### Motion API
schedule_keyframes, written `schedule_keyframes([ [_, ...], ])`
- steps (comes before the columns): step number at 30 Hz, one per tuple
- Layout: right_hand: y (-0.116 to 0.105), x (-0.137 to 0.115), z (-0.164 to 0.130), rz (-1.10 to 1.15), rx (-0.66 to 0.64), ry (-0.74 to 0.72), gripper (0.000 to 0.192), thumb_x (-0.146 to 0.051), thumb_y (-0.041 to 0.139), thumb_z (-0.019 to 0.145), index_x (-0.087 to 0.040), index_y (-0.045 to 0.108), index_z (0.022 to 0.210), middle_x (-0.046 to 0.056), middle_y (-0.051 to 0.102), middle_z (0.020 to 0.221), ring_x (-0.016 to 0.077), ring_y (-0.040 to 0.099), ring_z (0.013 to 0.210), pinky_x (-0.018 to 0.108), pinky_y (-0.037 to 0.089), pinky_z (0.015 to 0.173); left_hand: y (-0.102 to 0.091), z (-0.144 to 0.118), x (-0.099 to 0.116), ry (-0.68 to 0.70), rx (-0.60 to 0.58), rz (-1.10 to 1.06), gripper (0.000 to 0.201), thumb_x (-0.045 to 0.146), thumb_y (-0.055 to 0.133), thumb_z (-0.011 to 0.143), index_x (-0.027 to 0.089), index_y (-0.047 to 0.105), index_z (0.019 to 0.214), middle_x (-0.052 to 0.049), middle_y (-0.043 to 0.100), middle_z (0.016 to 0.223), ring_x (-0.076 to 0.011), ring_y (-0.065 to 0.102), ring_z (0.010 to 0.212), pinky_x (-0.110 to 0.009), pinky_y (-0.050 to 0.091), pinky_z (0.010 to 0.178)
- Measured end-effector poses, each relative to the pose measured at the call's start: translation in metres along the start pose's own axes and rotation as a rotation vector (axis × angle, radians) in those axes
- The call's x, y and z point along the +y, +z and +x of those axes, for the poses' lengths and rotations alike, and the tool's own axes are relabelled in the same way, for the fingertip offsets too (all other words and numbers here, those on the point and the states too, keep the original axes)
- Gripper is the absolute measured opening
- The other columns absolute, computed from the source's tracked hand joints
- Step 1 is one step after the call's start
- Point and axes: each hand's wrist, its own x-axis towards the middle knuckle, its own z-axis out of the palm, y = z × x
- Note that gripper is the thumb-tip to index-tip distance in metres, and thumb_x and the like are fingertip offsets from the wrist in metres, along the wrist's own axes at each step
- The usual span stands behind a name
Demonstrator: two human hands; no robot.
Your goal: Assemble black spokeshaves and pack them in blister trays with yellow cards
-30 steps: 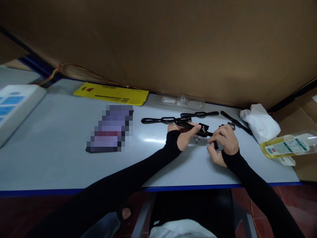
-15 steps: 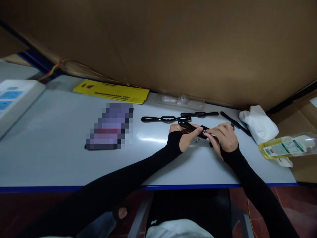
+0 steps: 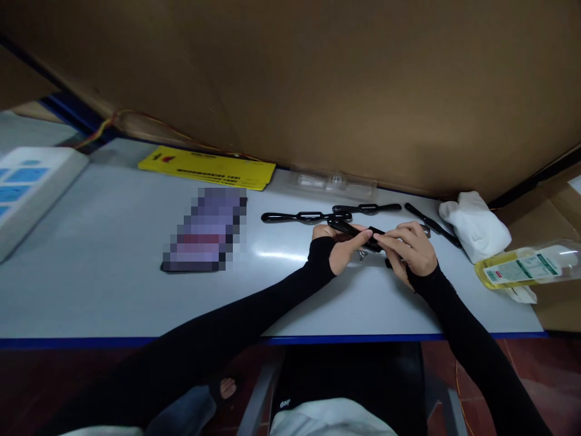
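A pale grey bench (image 3: 113, 290) with a blue front edge is carrying everything here. A yellow card (image 3: 206, 168) is lying at its back, with a clear plastic tray (image 3: 333, 181) just beside it. A blurred flat item (image 3: 206, 230) is sitting near the middle. Three black handles (image 3: 302, 215) (image 3: 367, 208) (image 3: 431, 224) are lying in a row. A white cloth (image 3: 474, 225) and a bottle of yellow liquid (image 3: 521, 266) are resting at the right end, and a white box (image 3: 27, 191) is sitting at the left

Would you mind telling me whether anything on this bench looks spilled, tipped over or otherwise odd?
The bottle of yellow liquid lies on its side at the right end of the table, partly over the edge, beside a white cloth. No spill shows. The black parts lie in order.
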Motion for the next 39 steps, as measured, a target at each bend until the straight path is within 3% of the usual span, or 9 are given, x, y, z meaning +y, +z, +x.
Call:
schedule_keyframes([
  [6,0.006,0.004,-0.003,-0.038,-0.059,0.025,0.01,-0.017,0.076,0.09,-0.021,0.068,0.095,0.005,0.072,0.086,0.0207,0.057,0.078,0.038,0.049,0.073,0.0,0.0,-0.003,-0.075,-0.043,-0.004,0.021,0.035,0.09,0.068,0.018,0.082,0.075,-0.007,0.078,0.072,-0.0218,0.074,0.063,-0.035,0.064,0.063],
  [10,0.0,-0.011,0.003,-0.052,0.034,0.167,0.027,-0.016,0.069,0.092,-0.023,0.053,0.07,0.0,0.055,0.062,0.018,0.047,0.066,0.035,0.042,0.063,0.0,-0.002,-0.001,-0.057,-0.033,0.003,0.023,0.036,0.091,0.068,0.016,0.082,0.076,-0.008,0.079,0.075,-0.0218,0.075,0.066,-0.033,0.064,0.064],
  [13,-0.007,-0.017,0.007,0.034,0.038,0.18,0.007,-0.016,0.066,0.089,-0.021,0.063,0.086,0.003,0.061,0.075,0.019,0.053,0.072,0.036,0.047,0.066,0.0,-0.002,0.001,-0.066,-0.042,-0.013,0.025,0.037,0.091,0.068,0.015,0.082,0.076,-0.009,0.08,0.076,-0.0216,0.075,0.066,-0.032,0.064,0.063],
  [17,-0.007,-0.007,0.006,0.072,-0.01,0.012,0.032,-0.008,0.069,0.088,-0.026,0.07,0.114,0.006,0.07,0.094,0.0213,0.056,0.085,0.038,0.052,0.073,-0.001,-0.001,0.002,-0.088,-0.058,-0.015,0.027,0.037,0.093,0.064,0.016,0.082,0.077,-0.007,0.079,0.074,-0.0203,0.074,0.062,-0.032,0.064,0.062],
  [23,0.003,0.0,0.001,0.012,-0.025,0.092,0.008,-0.017,0.074,0.089,-0.022,0.07,0.094,0.004,0.066,0.078,0.0202,0.053,0.078,0.037,0.05,0.071,-0.001,-0.003,0.001,-0.097,-0.076,0.014,0.025,0.036,0.092,0.064,0.016,0.082,0.075,-0.007,0.078,0.072,-0.0202,0.072,0.061,-0.033,0.063,0.062],
  [27,-0.002,-0.012,0.005,0.049,0.004,0.201,0.026,-0.016,0.067,0.092,-0.022,0.055,0.07,0.0,0.053,0.063,0.0176,0.046,0.067,0.034,0.043,0.063,0.0,-0.004,0.001,-0.079,-0.058,0.005,0.024,0.037,0.091,0.066,0.016,0.082,0.074,-0.007,0.078,0.073,-0.0208,0.073,0.063,-0.032,0.063,0.06],
  [30,-0.011,-0.015,0.008,0.092,0.012,0.207,0.006,-0.015,0.069,0.088,-0.02,0.065,0.09,0.003,0.059,0.076,0.0186,0.052,0.073,0.035,0.047,0.067,-0.001,-0.003,0.002,-0.077,-0.06,-0.007,0.025,0.037,0.091,0.067,0.015,0.081,0.075,-0.008,0.078,0.073,-0.02,0.073,0.062,-0.031,0.062,0.059],
  [33,-0.014,-0.01,0.008,0.084,-0.044,0.072,0.034,-0.007,0.066,0.087,-0.021,0.069,0.118,0.007,0.067,0.094,0.0213,0.056,0.085,0.038,0.052,0.075,-0.001,-0.002,0.002,-0.09,-0.086,-0.02,0.027,0.038,0.092,0.066,0.015,0.082,0.076,-0.008,0.078,0.073,-0.0187,0.072,0.06,-0.03,0.062,0.058],
  [39,-0.01,0.005,0.004,0.025,-0.062,-0.038,0.034,-0.007,0.066,0.093,-0.03,0.073,0.116,0.005,0.073,0.096,0.0205,0.054,0.087,0.034,0.052,0.07,-0.003,-0.001,0.003,-0.091,-0.059,-0.013,0.031,0.038,0.095,0.061,0.014,0.082,0.075,-0.008,0.078,0.072,-0.0175,0.07,0.057,-0.029,0.061,0.056],
])
